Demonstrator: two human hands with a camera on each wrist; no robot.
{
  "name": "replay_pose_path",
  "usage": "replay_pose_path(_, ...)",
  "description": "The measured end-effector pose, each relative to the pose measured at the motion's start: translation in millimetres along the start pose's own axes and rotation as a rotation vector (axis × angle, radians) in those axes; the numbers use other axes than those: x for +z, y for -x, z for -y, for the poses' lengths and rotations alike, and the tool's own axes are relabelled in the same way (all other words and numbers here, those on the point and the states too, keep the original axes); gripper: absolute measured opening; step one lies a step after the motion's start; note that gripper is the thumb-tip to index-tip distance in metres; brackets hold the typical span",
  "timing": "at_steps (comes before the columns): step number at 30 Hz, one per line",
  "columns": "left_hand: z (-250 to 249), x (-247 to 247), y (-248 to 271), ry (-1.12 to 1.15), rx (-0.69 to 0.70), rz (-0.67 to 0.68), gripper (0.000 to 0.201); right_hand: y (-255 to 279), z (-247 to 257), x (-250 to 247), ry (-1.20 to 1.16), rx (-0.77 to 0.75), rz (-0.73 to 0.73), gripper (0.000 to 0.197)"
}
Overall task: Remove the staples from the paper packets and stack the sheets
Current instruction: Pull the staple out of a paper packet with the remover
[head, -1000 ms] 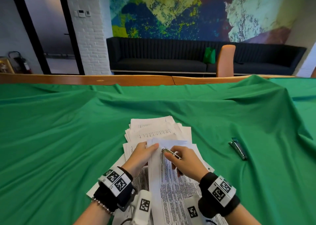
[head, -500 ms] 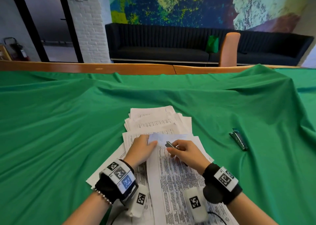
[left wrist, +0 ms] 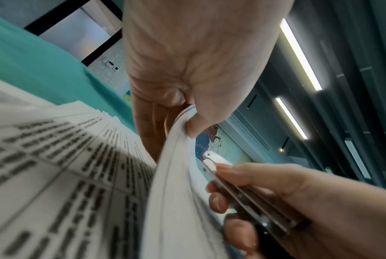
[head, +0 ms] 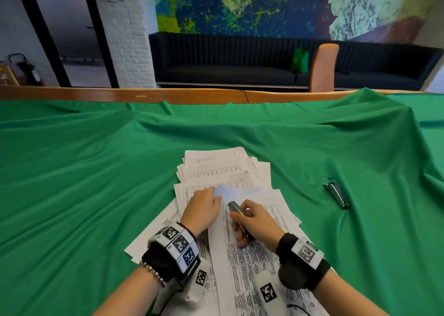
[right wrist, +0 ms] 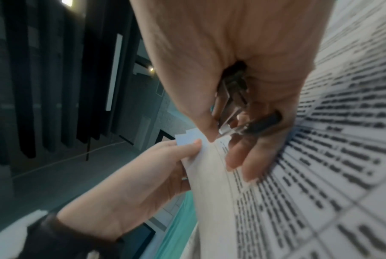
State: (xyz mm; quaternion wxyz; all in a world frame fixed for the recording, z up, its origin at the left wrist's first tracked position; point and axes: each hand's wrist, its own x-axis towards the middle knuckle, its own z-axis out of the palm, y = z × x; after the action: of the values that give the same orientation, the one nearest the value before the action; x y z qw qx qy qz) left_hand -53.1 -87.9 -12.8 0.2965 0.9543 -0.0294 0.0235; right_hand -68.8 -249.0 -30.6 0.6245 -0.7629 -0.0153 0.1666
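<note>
Left hand (head: pixel 203 208) pinches the far top corner of the paper packet (head: pixel 242 255), folded back, at the near centre of the green cloth (head: pixel 96 183). Right hand (head: pixel 254 220) grips the metal staple remover (head: pixel 236 208), tip just beside that corner. Staple itself not visible. Best approach, likely: keep the corner taut, slide the tip under the staple, lever gently so sheets don't tear. Counts: one remover in hand, one stapler (head: pixel 335 192) on the right, one loose sheet pile (head: pixel 223 169) further away; sheet number can't be counted.
</note>
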Motion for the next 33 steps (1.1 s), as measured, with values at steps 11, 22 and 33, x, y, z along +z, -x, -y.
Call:
replay_pose_path(11, 3, 4, -4, 0.279, -0.065, -0.06, 0.029, -5, 4, 0, 0.188, -0.194, -0.106, 0.016)
replay_pose_path(22, 0, 2, -3, 0.328, -0.067, -0.108, 0.041, -8, 6, 0, 0.432, -0.381, -0.178, 0.014)
replay_pose_path(33, -7, -5, -4, 0.342, -0.119, -0.127, 0.034, -15, 9, -4, 0.562, -0.467, -0.187, 0.02)
